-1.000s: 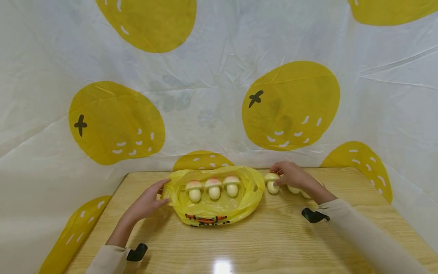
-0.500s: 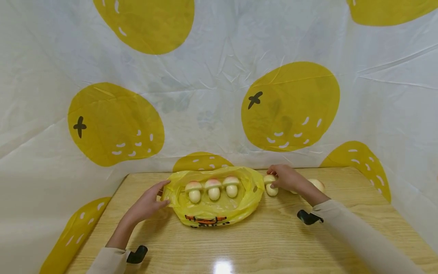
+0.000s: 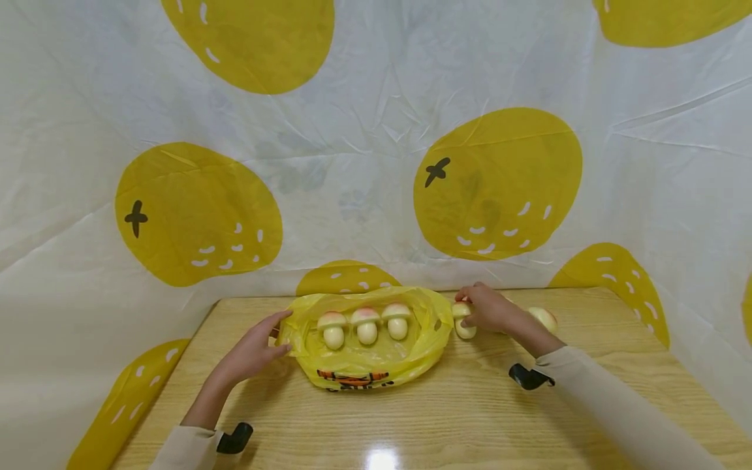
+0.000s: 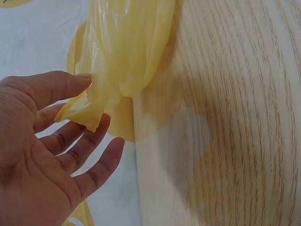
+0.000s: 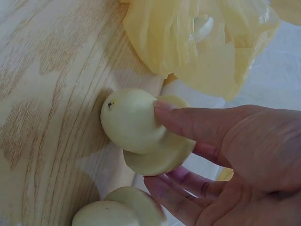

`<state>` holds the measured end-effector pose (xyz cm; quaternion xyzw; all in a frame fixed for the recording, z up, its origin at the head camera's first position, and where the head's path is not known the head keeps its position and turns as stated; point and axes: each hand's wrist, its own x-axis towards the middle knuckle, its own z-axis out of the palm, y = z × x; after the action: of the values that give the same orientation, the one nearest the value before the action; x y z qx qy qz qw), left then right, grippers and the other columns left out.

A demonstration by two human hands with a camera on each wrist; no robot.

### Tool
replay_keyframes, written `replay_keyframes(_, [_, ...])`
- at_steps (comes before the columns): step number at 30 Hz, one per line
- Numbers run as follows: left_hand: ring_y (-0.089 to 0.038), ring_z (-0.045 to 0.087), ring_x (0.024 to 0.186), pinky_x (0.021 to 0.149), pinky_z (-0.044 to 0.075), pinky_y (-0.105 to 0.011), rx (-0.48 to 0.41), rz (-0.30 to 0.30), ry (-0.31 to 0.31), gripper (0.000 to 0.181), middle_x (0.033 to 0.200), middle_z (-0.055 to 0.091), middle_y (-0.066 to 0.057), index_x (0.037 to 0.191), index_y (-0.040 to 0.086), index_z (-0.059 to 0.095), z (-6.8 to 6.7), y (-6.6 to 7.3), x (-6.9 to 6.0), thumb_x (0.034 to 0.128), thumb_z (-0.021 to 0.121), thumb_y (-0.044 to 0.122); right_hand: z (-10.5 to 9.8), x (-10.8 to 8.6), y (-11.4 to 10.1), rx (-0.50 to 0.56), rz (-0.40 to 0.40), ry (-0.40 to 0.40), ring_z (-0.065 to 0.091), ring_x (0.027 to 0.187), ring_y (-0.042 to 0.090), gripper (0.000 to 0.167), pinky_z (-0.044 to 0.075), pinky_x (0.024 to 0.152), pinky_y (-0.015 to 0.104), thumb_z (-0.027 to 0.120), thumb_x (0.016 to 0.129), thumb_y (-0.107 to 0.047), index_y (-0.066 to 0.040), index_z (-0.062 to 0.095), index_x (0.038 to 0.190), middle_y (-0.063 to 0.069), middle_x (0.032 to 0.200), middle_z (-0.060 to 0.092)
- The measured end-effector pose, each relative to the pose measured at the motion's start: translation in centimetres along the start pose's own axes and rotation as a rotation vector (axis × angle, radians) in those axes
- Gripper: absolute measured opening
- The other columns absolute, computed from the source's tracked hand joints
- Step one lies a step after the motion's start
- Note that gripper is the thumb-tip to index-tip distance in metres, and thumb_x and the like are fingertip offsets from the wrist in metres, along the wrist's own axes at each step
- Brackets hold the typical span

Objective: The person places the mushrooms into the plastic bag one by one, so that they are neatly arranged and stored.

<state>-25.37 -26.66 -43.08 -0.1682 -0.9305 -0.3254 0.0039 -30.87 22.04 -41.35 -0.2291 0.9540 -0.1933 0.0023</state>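
Observation:
In the head view, a yellow plastic bag [image 3: 358,362] lies with its mouth spread, and three toy mushrooms [image 3: 367,326] with pinkish caps sit in a row inside it. My left hand [image 3: 255,346] holds the bag's left edge; in the left wrist view the bag's corner [image 4: 89,110] passes between thumb and fingers. Just right of the bag, my right hand [image 3: 493,311] grips another toy mushroom [image 3: 465,323]. The right wrist view shows my thumb on this pale mushroom [image 5: 134,122] and fingers at its cap; its stem end faces the camera.
Another mushroom [image 3: 542,320] lies right of my right hand, partly hidden by the wrist. One more mushroom [image 5: 113,214] shows beside the held one in the right wrist view. A pale cloth [image 3: 352,196] with yellow fruit prints stands behind the wooden table [image 3: 458,418].
My right hand has shifted slightly left with the mushroom, closer to the bag's right side. The left hand and the bag stay almost where they were.

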Motion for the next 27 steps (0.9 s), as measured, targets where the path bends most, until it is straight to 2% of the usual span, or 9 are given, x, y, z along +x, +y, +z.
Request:
replay_keyframes(12, [-0.033, 0.059, 0.113, 0.079, 0.054, -0.035, 0.009, -0.008, 0.004, 0.07, 0.147, 0.048, -0.022, 0.155, 0.002, 0.037, -0.1, -0.2, -0.1, 0.0945, 0.072, 0.008, 0.5, 0.1, 0.0, 0.105, -0.039, 0.005, 0.058, 0.109, 0.042, 0.048, 0.047, 0.093, 0.054, 0.082, 0.082, -0.005, 0.011, 0.059, 0.121, 0.026, 0.115, 0.063])
replay_keyframes(20, [-0.032, 0.059, 0.111, 0.076, 0.053, -0.033, 0.002, 0.014, 0.002, 0.069, 0.145, 0.05, -0.023, 0.154, 0.0, 0.038, -0.2, -0.4, -0.2, 0.0948, 0.072, 0.01, 1.1, 0.1, 0.2, 0.093, -0.008, 0.008, 0.054, 0.117, 0.044, 0.045, 0.045, 0.096, 0.055, 0.078, 0.084, -0.008, 0.008, 0.06, 0.122, 0.028, 0.121, 0.06])
replay_keyframes(27, [-0.032, 0.059, 0.111, 0.076, 0.054, -0.032, 0.008, 0.012, 0.003, 0.07, 0.144, 0.051, -0.022, 0.155, 0.001, 0.038, 0.0, -0.4, 0.1, 0.0944, 0.072, 0.008, 1.1, 0.1, 0.4, 0.088, 0.028, -0.004, 0.058, 0.096, 0.029, 0.046, 0.049, 0.084, 0.044, 0.076, 0.083, -0.011, 0.009, 0.06, 0.121, 0.022, 0.114, 0.066])
